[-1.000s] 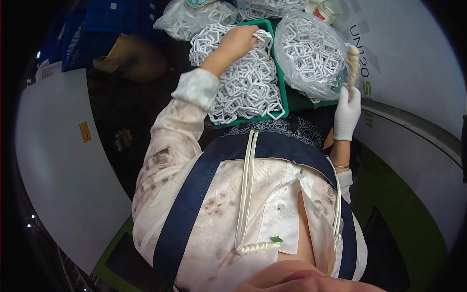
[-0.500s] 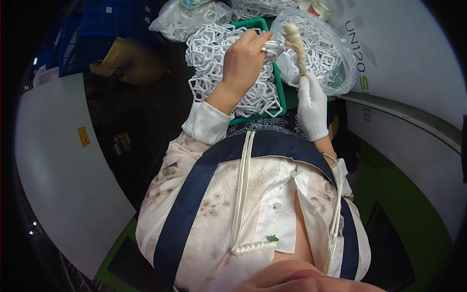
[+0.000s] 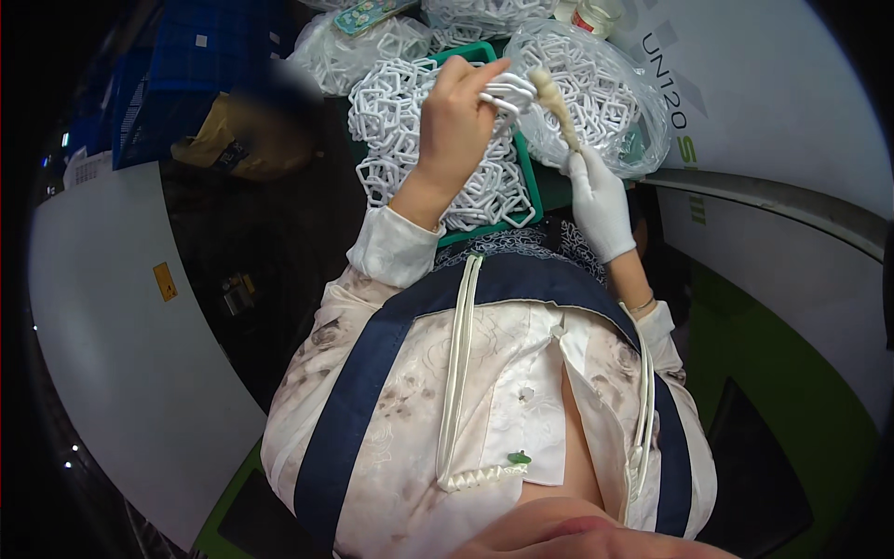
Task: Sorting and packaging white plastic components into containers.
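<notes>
My bare left hand (image 3: 456, 126) is closed on several white square plastic rings (image 3: 508, 93), which stick out to the right of its fingertips. Below it, a green crate (image 3: 533, 177) is heaped with more of these white rings (image 3: 396, 107). My right hand (image 3: 601, 203), in a white knit glove, grips the thin lower end of a cream-coloured stick (image 3: 557, 110) with a lumpy, wrapped-looking surface. The stick leans up and left, and its rounded top is right beside the held rings; whether they touch I cannot tell.
A clear plastic bag of white rings (image 3: 596, 102) stands right of the crate. Another bag (image 3: 326, 61) lies behind it at left, with a patterned packet (image 3: 368, 14) on top. Blue crates (image 3: 177, 84) stand at far left. White machine panels (image 3: 773, 112) flank me; a jar (image 3: 596, 17) sits at back.
The stick's top has moved left and down, closing the gap to the rings in my left hand. My left hand has shifted slightly left, still gripping the rings. The whole view has moved slightly.
</notes>
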{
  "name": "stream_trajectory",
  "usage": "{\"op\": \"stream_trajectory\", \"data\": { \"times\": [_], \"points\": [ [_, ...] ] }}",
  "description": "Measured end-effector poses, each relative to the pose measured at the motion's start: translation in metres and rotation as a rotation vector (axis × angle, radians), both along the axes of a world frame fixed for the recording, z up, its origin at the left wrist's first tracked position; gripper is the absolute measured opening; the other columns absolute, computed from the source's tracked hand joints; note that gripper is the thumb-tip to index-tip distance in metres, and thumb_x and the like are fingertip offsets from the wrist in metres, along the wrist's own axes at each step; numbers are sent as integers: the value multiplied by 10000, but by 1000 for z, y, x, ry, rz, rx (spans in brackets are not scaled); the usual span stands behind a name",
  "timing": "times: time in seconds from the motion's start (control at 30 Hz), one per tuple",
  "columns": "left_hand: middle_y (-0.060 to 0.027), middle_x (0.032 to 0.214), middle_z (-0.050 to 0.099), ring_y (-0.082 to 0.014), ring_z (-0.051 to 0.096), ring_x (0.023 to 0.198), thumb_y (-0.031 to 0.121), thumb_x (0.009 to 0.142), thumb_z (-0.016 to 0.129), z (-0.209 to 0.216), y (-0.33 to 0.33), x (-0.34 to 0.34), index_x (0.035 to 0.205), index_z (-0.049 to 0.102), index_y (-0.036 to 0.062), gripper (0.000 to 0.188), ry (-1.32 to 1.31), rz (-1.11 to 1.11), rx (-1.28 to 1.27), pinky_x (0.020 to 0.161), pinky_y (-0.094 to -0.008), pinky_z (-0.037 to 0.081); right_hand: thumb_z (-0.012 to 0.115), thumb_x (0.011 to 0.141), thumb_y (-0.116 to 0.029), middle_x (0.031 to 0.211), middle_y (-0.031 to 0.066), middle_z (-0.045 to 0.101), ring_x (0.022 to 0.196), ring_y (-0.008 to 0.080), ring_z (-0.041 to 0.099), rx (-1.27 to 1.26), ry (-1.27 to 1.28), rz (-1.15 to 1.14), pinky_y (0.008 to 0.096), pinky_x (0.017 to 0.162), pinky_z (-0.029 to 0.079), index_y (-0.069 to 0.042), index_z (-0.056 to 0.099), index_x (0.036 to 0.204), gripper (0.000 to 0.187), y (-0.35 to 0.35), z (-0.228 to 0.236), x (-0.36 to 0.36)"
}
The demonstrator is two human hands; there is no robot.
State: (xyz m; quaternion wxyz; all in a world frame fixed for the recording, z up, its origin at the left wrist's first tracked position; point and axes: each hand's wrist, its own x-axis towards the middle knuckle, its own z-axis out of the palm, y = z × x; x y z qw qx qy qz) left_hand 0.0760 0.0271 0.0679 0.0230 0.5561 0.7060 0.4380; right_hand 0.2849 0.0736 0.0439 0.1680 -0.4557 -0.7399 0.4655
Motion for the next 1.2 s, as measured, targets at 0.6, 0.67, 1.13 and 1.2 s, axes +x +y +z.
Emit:
{"op": "stream_trajectory", "data": {
  "times": [0.6,0.67,1.13,1.2],
  "points": [
    [-7,905,620,-81,564,727,-53,945,417,-7,4,17,1239,622,105,392,-1499,-248,-236,577,-241,471,602,981,-201,809,-7,511,694,65,425,-125,423,-86,251,638,402,-14,583,1102,223,2,20,-20],
    [-11,913,627,-100,579,739,-42,936,431,-14,0,38,1252,611,94,388,-1396,-209,-225,592,-251,480,652,956,-206,846,-6,540,726,62,455,-126,367,2,227,676,415,-6,568,1182,313,2,21,-20],
    [-146,1089,622,-358,646,951,47,839,573,-120,63,-70,1076,694,102,272,203,-90,-450,817,-450,519,586,1004,-209,802,-26,481,718,44,406,-137,265,-207,216,648,375,9,588,1048,222,4,-5,12],
    [-134,1070,604,-349,648,948,54,849,569,-124,73,-61,1046,673,98,227,281,-84,-518,799,-455,521,601,989,-204,801,-7,508,729,60,430,-131,282,-216,233,669,402,20,589,1056,234,6,-8,11]
  ]
}}
